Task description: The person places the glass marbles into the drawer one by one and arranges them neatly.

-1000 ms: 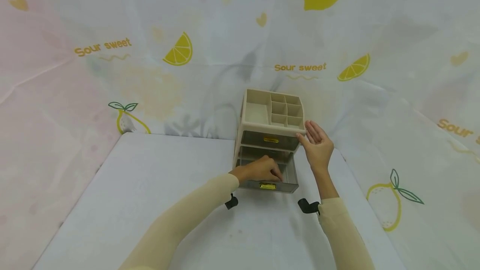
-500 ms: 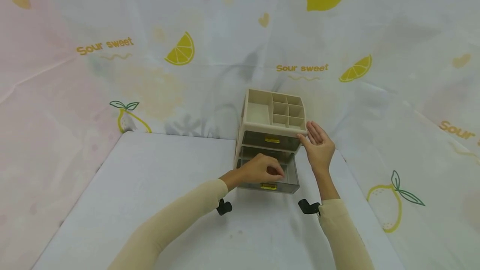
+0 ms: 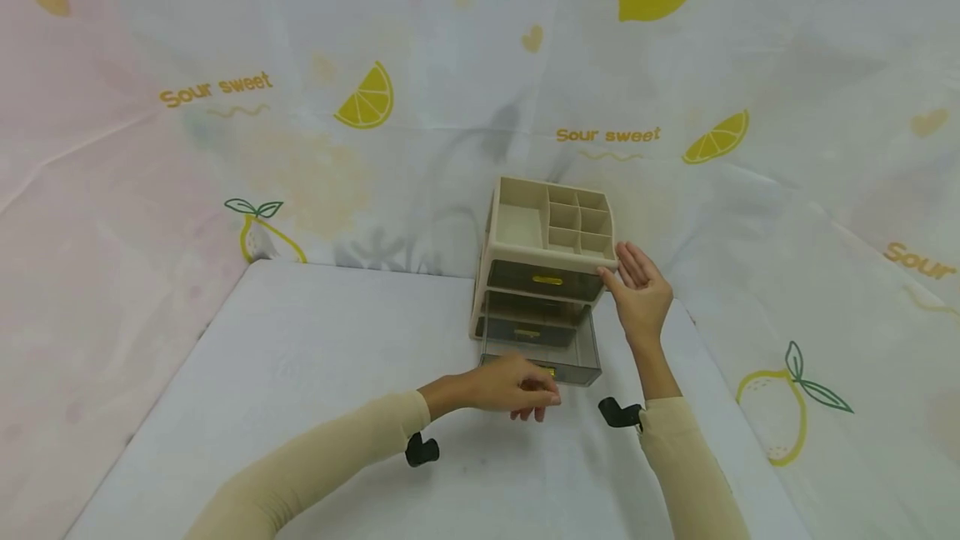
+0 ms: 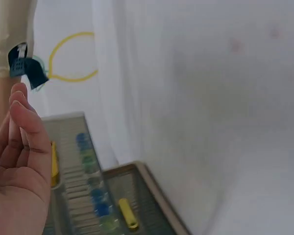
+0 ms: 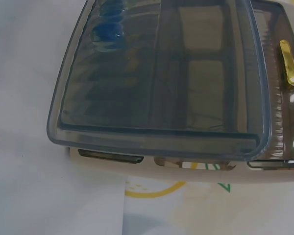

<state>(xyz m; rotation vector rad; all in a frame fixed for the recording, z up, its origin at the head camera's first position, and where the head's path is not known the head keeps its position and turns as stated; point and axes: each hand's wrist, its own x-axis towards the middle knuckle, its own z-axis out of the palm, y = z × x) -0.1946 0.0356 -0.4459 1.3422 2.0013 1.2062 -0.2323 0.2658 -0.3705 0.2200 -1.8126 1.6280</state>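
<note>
A cream desktop organizer [image 3: 517,252] with smoky see-through drawers stands on the table, its middle drawer [image 3: 581,375] pulled out. My left hand [image 3: 510,386] is just in front of that drawer, beside its gold handle [image 3: 551,371], with relaxed, slightly bent fingers and nothing in them. My right hand [image 3: 641,294] rests at the organizer's upper right front corner, thumb at the front edge and straight fingers along the side. Small blue and green translucent pieces [image 4: 102,208] line up along the drawer in the left wrist view; a blue piece [image 5: 108,34] shows through its wall in the right wrist view.
The organizer's top has one large and several small compartments [image 3: 564,215]. A shut upper drawer [image 3: 517,277] sits above the pulled-out one, and a shut lower drawer [image 3: 517,332] shows through it. A lemon-print cloth [image 3: 420,182] hangs behind the white table [image 3: 337,340].
My left hand has come out of the pulled-out drawer, toward me and down to its front. My right hand has stayed at the organizer's corner.
</note>
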